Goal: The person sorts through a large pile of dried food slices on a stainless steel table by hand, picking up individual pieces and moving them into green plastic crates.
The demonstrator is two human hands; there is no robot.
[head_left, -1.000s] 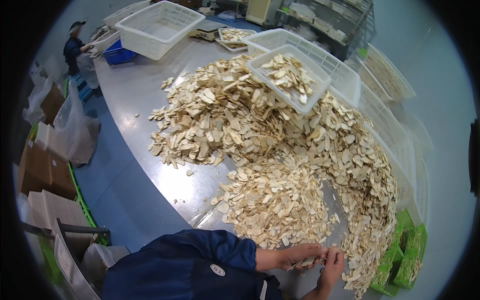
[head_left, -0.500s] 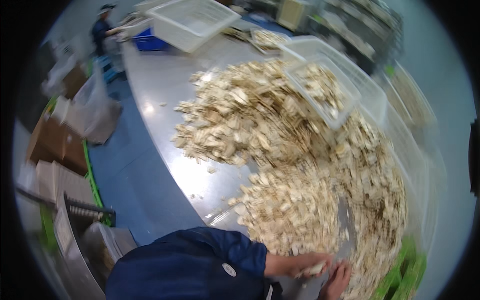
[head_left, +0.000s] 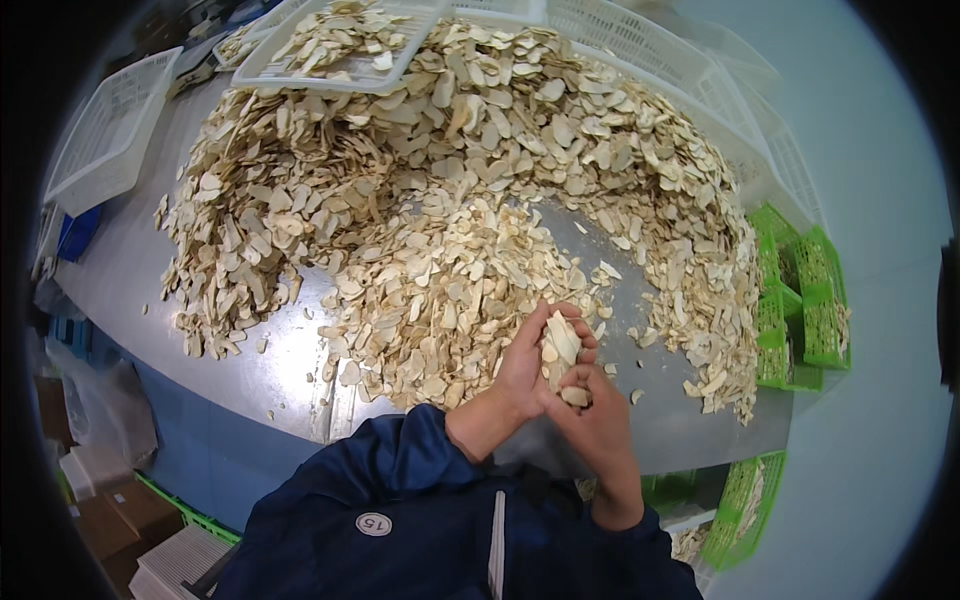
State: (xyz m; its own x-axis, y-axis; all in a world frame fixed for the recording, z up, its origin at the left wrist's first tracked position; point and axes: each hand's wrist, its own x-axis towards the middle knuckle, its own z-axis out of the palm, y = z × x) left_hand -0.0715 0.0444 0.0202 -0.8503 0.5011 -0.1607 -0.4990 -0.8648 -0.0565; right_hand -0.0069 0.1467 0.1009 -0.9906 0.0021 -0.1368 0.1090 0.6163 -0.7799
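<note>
My left hand (head_left: 522, 368) is cupped, palm up, around a small bunch of pale dried slices (head_left: 560, 340). My right hand (head_left: 598, 420) meets it from the right, fingers curled over a short, thick slice (head_left: 575, 396). Both hands are close together above the steel table (head_left: 655, 425), at the near edge of a loose heap of cream-coloured slices (head_left: 450, 290). A larger, browner bank of the same slices (head_left: 590, 140) curves around behind and to the right. What lies deeper in either palm is hidden by the fingers.
A white plastic basket (head_left: 415, 70) with slices rests on the pile at the back. Another white basket (head_left: 125, 130) stands at the far left. Green crates (head_left: 825, 300) sit at the right edge, and one more (head_left: 745, 510) is below. Cardboard boxes (head_left: 140, 510) lie at lower left.
The view has swung, so the heap and my hands now appear nearer the middle. My right hand has come up against the left, which still holds slices.
</note>
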